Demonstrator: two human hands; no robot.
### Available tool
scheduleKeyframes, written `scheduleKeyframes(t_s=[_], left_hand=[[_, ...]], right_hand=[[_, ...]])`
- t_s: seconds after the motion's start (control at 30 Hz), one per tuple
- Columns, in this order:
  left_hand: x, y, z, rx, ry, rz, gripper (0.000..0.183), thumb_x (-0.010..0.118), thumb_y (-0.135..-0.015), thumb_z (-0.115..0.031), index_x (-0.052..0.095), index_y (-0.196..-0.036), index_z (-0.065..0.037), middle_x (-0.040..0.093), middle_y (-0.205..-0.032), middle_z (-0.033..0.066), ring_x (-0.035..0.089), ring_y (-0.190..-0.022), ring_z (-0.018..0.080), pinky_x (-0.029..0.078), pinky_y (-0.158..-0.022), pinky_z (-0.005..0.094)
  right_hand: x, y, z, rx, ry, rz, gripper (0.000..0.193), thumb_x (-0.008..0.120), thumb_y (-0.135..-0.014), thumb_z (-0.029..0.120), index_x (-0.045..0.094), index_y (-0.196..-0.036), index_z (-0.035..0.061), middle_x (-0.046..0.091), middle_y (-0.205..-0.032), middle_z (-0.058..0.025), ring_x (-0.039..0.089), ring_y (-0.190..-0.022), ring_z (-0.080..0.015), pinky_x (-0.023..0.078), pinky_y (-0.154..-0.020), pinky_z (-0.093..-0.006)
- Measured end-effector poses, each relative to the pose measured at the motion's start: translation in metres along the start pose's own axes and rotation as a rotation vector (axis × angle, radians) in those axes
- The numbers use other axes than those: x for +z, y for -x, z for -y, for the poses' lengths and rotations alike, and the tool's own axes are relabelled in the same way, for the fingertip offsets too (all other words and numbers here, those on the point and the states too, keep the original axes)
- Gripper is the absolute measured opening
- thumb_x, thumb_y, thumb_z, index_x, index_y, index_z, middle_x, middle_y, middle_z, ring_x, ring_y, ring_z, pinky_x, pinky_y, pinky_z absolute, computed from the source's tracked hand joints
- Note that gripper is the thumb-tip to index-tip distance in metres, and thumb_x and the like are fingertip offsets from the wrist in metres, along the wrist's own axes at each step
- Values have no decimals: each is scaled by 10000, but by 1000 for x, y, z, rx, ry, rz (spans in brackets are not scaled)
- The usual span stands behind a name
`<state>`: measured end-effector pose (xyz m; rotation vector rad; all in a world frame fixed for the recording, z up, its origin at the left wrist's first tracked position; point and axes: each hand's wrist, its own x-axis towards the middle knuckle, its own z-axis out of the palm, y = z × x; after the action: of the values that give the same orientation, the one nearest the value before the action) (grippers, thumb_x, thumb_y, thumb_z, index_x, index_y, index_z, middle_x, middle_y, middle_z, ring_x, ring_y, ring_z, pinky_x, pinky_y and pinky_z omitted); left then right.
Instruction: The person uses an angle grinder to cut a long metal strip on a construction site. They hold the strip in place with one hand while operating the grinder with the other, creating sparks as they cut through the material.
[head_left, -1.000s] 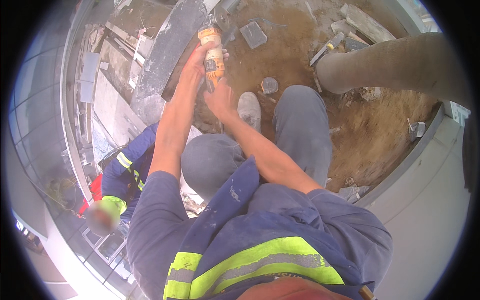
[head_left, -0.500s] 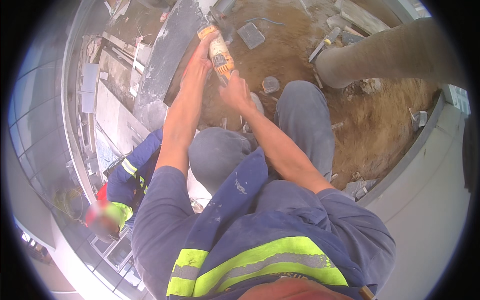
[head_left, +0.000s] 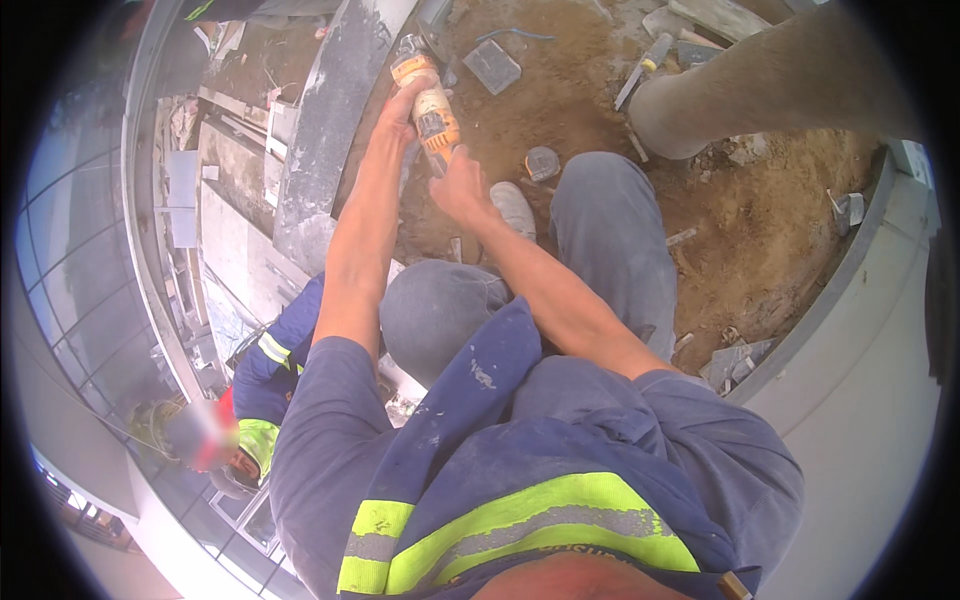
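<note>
Both my hands hold a yellow angle grinder (head_left: 436,122), dusty with pale powder, stretched out ahead of me. My left hand (head_left: 402,108) is wrapped round its front part, just behind the metal head. My right hand (head_left: 464,188) is closed round the rear handle. The grinder's head lies beside the edge of a long dark grey stone slab (head_left: 325,135) streaked with white dust. Whether the disc touches the slab, I cannot tell. A round tape measure (head_left: 542,163) lies on the dirt to the right of my right hand.
Another person in a blue sleeve (head_left: 290,330) bends at my left. A thick column (head_left: 740,85) rises at the right, with a trowel-like tool (head_left: 645,70) beside it. A dark square tile (head_left: 492,66) lies on the dirt. Boards and offcuts (head_left: 240,220) are piled left.
The grinder and both hands have shifted slightly left and down in the picture. The haze of dust round the grinder's head has thinned. The other person's head has turned and moved.
</note>
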<state>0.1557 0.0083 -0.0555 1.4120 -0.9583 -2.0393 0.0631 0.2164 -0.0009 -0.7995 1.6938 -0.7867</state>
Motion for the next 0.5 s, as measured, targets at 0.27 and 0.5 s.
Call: scheduleKeyframes(t_s=[0.27, 0.5], left_hand=[[-1, -3, -1, -35, -24, 36, 632, 795, -950, -270, 500, -1443, -8, 724, -1249, 318, 774, -1055, 385, 683, -841, 530], [4, -3, -11, -64, -67, 29, 641, 814, -943, -267, 502, -1425, 19, 723, -1238, 307, 772, -1070, 413, 684, -858, 540]], right_hand=[[-7, -3, 3, 19, -13, 29, 532, 761, -856, 150, 543, -1277, -91, 718, -1174, -387, 695, -1156, -551, 559, -994, -582], [-4, -10, 8, 34, -64, 39, 568, 771, -861, 155, 540, -1311, -103, 710, -1218, -381, 695, -1186, -528, 559, -1005, -565]])
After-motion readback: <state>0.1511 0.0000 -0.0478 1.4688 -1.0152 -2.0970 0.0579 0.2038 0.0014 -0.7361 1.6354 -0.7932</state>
